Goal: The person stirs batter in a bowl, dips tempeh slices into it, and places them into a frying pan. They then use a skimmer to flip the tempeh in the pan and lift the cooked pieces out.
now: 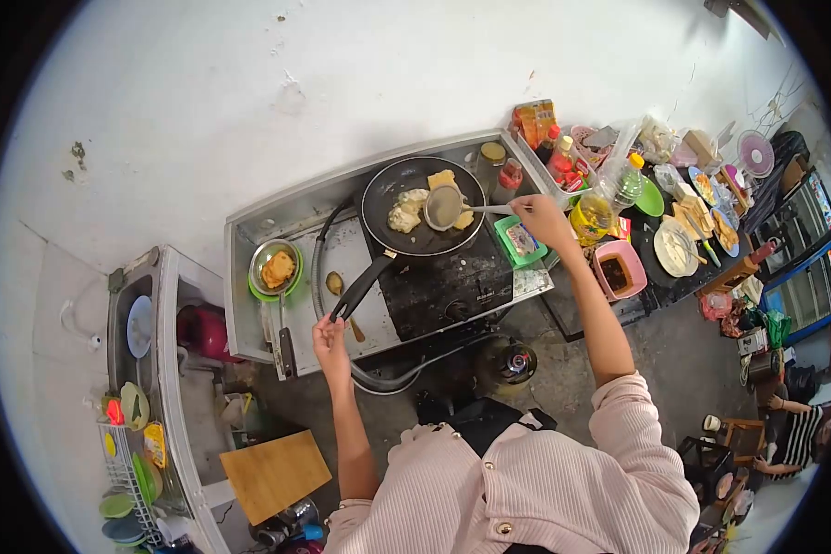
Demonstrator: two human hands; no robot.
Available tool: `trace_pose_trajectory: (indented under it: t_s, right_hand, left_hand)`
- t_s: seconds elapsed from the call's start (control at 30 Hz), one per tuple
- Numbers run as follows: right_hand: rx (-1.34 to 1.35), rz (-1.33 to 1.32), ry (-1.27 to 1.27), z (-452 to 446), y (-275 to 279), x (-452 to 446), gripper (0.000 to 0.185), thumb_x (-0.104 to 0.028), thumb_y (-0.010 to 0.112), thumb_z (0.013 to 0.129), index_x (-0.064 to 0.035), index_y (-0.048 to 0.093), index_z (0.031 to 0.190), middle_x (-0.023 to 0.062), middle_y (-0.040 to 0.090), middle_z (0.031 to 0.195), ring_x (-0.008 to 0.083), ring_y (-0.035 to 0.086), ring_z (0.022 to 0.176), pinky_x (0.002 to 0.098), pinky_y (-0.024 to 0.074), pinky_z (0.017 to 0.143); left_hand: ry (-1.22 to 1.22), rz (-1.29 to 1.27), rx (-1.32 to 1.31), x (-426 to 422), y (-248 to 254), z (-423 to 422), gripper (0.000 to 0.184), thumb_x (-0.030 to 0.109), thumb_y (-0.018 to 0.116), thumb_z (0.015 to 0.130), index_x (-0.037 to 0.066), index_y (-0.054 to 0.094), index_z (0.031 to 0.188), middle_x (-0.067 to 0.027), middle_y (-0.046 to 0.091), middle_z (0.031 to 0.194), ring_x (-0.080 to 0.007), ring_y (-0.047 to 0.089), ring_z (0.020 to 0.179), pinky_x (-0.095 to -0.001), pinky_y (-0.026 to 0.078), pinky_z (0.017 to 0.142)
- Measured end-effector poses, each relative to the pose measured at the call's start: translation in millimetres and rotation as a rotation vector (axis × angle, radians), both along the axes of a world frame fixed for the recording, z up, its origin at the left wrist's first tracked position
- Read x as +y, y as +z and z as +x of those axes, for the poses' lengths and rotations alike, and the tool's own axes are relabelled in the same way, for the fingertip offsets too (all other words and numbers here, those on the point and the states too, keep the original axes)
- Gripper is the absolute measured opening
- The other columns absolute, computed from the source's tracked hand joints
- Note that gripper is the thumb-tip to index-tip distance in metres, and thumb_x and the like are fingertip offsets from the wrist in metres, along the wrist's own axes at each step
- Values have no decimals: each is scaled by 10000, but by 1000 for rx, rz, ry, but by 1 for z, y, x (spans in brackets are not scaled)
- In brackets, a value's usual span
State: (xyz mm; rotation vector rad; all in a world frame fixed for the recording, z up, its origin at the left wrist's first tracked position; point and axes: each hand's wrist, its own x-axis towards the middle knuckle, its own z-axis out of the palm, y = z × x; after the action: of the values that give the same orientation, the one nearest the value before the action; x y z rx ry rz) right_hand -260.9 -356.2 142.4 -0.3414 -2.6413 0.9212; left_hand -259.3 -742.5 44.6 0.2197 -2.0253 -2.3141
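Observation:
A black frying pan [392, 180] sits on the stove [448, 300], its handle pointing down and left. My left hand [331, 342] is closed at the end of that handle. In the pan lie a pale, lumpy battered piece [404, 214] and a flat yellow piece [441, 178]. Another yellow piece [464, 220] is partly covered by the metal ladle [444, 208]. My right hand [540, 222] grips this ladle by its handle, with its round head over the pan. Whether the head touches the food I cannot tell.
Left of the pan, a strainer [264, 261] with a fried piece rests over a green bowl, beside a spoon [334, 282]. Sauce bottles [508, 178], a green tray [523, 247] and a pink container [609, 288] stand to the right. A person [797, 434] sits far right.

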Motion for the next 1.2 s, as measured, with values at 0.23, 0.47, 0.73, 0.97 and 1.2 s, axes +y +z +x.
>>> trace_pose_trajectory:
  t_s: [0.23, 0.47, 0.73, 0.97, 1.2]
  right_hand:
    - [63, 222, -146, -1, 8, -52, 212, -221, 485, 803, -85, 648, 802, 182, 597, 685, 353, 583, 650, 433, 470, 606]
    - [103, 224, -147, -10, 7, -76, 208, -209, 479, 806, -71, 635, 794, 178, 595, 676, 352, 584, 640, 438, 465, 603]
    - [125, 124, -177, -16, -11, -79, 212, -213, 492, 804, -64, 641, 829, 188, 598, 705, 356, 584, 683, 437, 461, 630]
    - [120, -65, -161, -10, -7, -76, 213, -204, 513, 802, -53, 646, 871, 210, 593, 742, 373, 572, 733, 428, 450, 662]
    - [123, -132, -155, -7, 2, -80, 215, -214, 521, 806, -56, 642, 888, 209, 591, 727, 370, 570, 740, 418, 446, 656]
  left_hand:
    - [-8, 32, 26, 0, -2, -1, 299, 148, 555, 850, -20, 461, 1078, -18, 516, 797, -107, 537, 835, -239, 376, 818]
    - [-3, -7, 11, -1, -4, -2, 333, 173, 563, 846, -13, 449, 1097, -24, 525, 816, -115, 546, 838, -237, 380, 792]
    - [-3, -16, 7, -1, -4, -1, 357, 197, 569, 843, -13, 449, 1106, -27, 532, 818, -118, 546, 835, -246, 370, 812]
    - [0, 20, 19, -1, -5, -1, 337, 174, 572, 841, -20, 457, 1091, -30, 547, 819, -105, 536, 845, -243, 354, 834]
    - [-12, 15, 25, -2, -7, -1, 318, 164, 562, 847, -18, 460, 1086, -29, 535, 833, -115, 535, 858, -241, 352, 839]
